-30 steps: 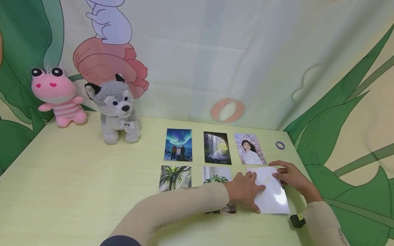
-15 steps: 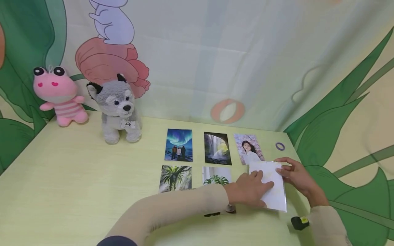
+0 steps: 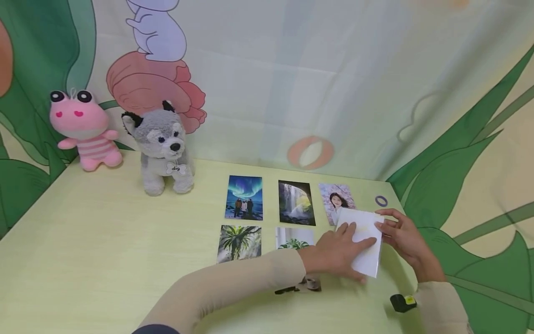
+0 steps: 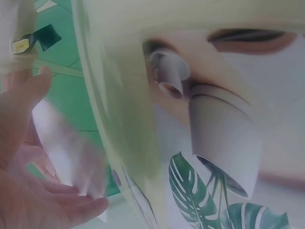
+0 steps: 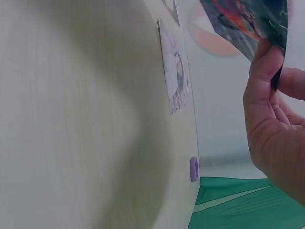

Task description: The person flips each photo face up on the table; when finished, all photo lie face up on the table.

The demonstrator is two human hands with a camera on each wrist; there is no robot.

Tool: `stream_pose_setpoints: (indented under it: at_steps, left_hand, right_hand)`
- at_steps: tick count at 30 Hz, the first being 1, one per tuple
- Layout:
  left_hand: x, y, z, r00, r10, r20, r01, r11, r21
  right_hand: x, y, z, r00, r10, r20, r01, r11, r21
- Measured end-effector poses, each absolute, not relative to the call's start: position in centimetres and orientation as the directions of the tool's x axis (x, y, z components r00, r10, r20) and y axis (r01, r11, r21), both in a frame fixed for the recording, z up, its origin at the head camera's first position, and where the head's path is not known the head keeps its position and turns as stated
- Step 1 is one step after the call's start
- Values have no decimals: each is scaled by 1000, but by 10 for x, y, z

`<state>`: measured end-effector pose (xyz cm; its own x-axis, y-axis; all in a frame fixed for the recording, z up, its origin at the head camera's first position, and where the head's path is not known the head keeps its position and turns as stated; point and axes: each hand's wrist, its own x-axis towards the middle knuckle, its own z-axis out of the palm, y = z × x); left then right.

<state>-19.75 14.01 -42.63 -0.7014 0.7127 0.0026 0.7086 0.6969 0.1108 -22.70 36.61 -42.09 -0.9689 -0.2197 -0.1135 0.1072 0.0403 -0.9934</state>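
In the head view, a photo [image 3: 368, 261] is raised and tilted over the table, its white back facing up. My right hand [image 3: 402, 239] pinches its far right corner between thumb and fingers. Spread across the white back are the straight fingers of my left hand [image 3: 339, 250], its thumb low along the near edge. The right wrist view shows the dark, colourful picture side of the held photo [image 5: 257, 24] facing down. Just behind it, a portrait photo [image 3: 335, 197] is partly covered. Under my left forearm lies a photo of a potted plant [image 4: 224, 133], partly hidden in the head view.
An aurora photo [image 3: 244, 198], a waterfall photo [image 3: 297, 203] and a fern photo [image 3: 239, 241] lie on the table [image 3: 125, 246]. A purple ring [image 3: 381, 201] sits at the back right. A husky plush [image 3: 164, 150] and a pink plush [image 3: 85, 132] stand at the back left.
Both hands have lifted the photo off the table and moved it slightly away from me. It has turned clockwise and tilted, now overlapping the lower part of the portrait photo.
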Motion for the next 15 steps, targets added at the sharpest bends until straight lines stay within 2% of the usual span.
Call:
stream_pose_setpoints:
  at_steps: [8,15]
  left_hand:
    - [-197,136,-429,-634,770,72,769,618,162]
    - [-200,134,-433,-590,793,149,807,581,103]
  right_hand:
    - [-228,355,-416,-984,-141,-105,104,17,-994]
    - [-229,346,-412,-987,-102,-123,134,-108,-985]
